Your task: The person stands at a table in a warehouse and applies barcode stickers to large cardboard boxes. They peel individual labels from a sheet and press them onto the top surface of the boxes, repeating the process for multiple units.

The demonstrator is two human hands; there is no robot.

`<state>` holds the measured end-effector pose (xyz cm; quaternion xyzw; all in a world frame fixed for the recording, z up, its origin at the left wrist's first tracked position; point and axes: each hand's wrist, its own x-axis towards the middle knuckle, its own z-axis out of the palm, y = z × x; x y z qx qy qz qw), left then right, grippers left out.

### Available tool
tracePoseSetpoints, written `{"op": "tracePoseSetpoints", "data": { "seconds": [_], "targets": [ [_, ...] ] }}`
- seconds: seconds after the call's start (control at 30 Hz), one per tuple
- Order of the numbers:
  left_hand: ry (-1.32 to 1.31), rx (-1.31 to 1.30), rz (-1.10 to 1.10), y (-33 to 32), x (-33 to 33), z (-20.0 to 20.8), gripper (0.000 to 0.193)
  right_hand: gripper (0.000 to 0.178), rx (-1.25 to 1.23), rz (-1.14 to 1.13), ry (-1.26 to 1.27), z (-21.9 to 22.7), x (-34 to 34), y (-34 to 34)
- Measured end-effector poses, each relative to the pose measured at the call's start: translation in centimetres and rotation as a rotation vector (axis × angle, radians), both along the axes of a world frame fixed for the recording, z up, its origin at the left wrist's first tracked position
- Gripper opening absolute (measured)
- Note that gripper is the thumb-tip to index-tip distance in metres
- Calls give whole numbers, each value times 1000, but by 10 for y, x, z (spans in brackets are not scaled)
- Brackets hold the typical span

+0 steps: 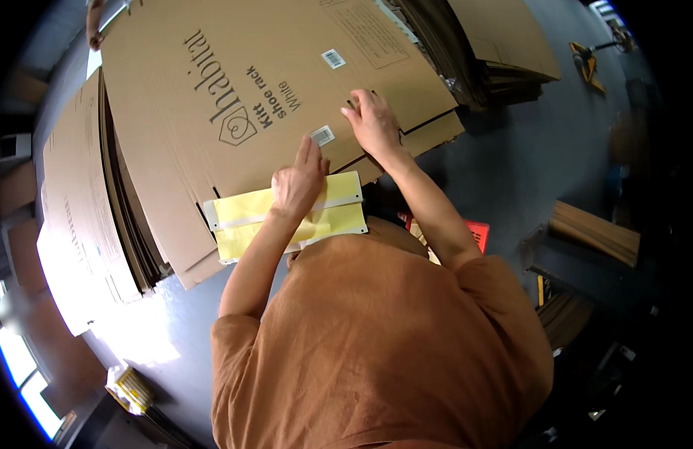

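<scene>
A large flat cardboard carton (167, 97) lies before me, printed with dark lettering and a logo. My left hand (298, 183) has its fingers stretched out, with the fingertips at a small white barcode label (323, 135) near the carton's close edge. Beneath that hand and wrist lies a yellow sheet (245, 206) with pale strips, across the carton's edge. My right hand (374, 123) rests on the cardboard to the right of the label, fingers bent and thumb apart, with nothing visible in it. A second white barcode label (333, 59) is stuck farther up the carton.
Stacks of flattened cartons stand at the left (77, 194) and far right (504, 37). A yellow pallet jack (586, 66) is at the upper right. A red object (478, 235) shows beside my right arm. Another person's hand (96, 39) is at the carton's far left corner.
</scene>
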<state>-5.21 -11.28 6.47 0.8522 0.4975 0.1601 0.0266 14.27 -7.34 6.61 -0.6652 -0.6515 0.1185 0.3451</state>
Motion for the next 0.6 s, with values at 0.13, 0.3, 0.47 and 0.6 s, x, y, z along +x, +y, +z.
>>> {"op": "tracePoseSetpoints", "data": {
  "seconds": [0.13,0.3,0.47,0.6],
  "targets": [
    [-100,16,-91,6,16,30,17,42,-245,325,475,27,24,-68],
    [-229,304,-401,-13,81,75,33,27,-305,14,600,28,68,-173],
    [-260,195,-768,-52,106,82,44,20,288,-1218,912,-95,131,-394],
    [-277,71,-862,-60,114,65,38,32,-273,-1857,718,-180,91,-546]
  ]
}}
